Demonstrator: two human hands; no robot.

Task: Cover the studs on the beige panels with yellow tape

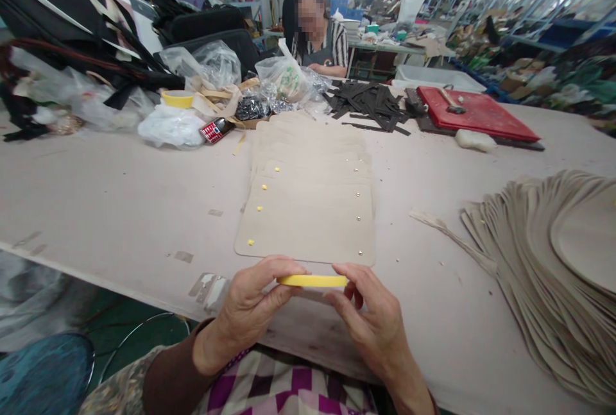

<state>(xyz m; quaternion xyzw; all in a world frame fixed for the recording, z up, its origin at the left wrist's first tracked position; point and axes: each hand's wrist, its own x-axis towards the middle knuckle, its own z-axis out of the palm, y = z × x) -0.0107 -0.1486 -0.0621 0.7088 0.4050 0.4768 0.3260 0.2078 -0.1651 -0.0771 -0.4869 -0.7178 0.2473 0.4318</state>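
A roll of yellow tape (pixel 312 281) is held edge-on just above the table's near edge. My left hand (pixel 257 290) pinches its left end between thumb and fingers. At the other end, my right hand (pixel 370 303) has its fingers and thumb curled about the roll's right side. Just beyond my hands lies a fanned stack of beige panels (pixel 312 222) with rounded corners. Small yellow tape pieces (pixel 250 242) mark the panels' left side, and small metal studs (pixel 360 253) run down the right.
On the right a large fanned pile of beige pieces (pixel 543 274) covers the table. Farther back are dark strips (pixel 368 104), a red board (pixel 476 113) with a hammer (pixel 452 102), a phone (pixel 217 130), another yellow tape roll (pixel 178 99) and plastic bags (pixel 289 78). A person (pixel 320 36) sits opposite.
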